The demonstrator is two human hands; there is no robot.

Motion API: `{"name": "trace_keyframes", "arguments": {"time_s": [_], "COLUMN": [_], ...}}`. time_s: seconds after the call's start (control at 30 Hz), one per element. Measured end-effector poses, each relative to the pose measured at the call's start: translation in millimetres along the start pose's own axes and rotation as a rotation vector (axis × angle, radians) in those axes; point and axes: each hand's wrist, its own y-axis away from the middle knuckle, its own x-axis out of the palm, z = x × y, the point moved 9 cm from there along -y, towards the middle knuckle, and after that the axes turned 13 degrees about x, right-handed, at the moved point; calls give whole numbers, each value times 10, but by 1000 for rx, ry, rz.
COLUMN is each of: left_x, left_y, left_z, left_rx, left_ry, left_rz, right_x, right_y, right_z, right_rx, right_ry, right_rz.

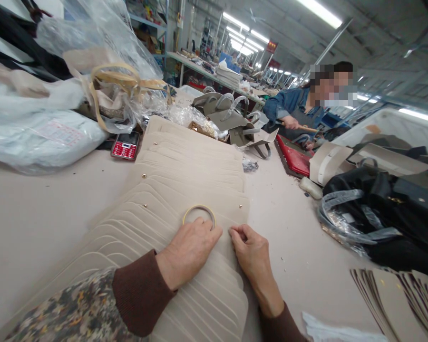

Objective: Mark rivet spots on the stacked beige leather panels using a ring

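A person's left hand (189, 251) curls over the near rim of one yellow-edged tape ring (199, 208), gripping it, with the fingertips and the near part of the ring hidden behind the knuckles; the rest of the loop rises just beyond the fingers on the far side. The right hand (251, 244) has its thumb and forefinger pinched closed at the right edge of the beige panels (196, 185), a little to the right of the ring and apart from it; whether anything tiny sits between those fingertips cannot be told. The panels lie beneath both hands in one long overlapping row, running from near to far, too many and too closely layered to count; the left forearm covers part of the near end, and the picture's lower edge cuts it off. Four small metal studs (145, 205) show, three along the left and one on the right. One red phone (125, 146) lies beyond the panels, to the left. On the far right, one co-worker (296, 107), face blurred, holds a wooden-looking stick (307, 128). Nearer on the right are a black bag (388, 209), partly cut off, and a fanned stack of pieces (395, 299), uncountable.
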Motion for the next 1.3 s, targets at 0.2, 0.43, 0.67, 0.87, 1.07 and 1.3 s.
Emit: {"name": "trace_keyframes", "arguments": {"time_s": [0.2, 0.43, 0.67, 0.87, 1.07, 1.3], "left_x": [-43, -68, -125, -260, -293, -256], "left_y": [12, 19, 10, 27, 66, 79], "left_z": [-6, -13, -7, -9, -52, -126], "left_rx": [-1, 15, 56, 138, 228, 260], "left_ry": [0, -20, 5, 136, 204, 134], "left_rz": [-30, -43, -100, -298, -428, -409], "right_x": [29, -29, 3, 118, -115, -211], "right_y": [52, 125, 64, 209, 175, 386], "right_z": [-333, -74, 69, -33, 86, 536], "right_rx": [209, -78, -89, -5, -65, -472], "right_ry": [-290, -48, 44, 36, -283, -231], "right_rz": [84, -26, 29, 397, 241, 139]}}
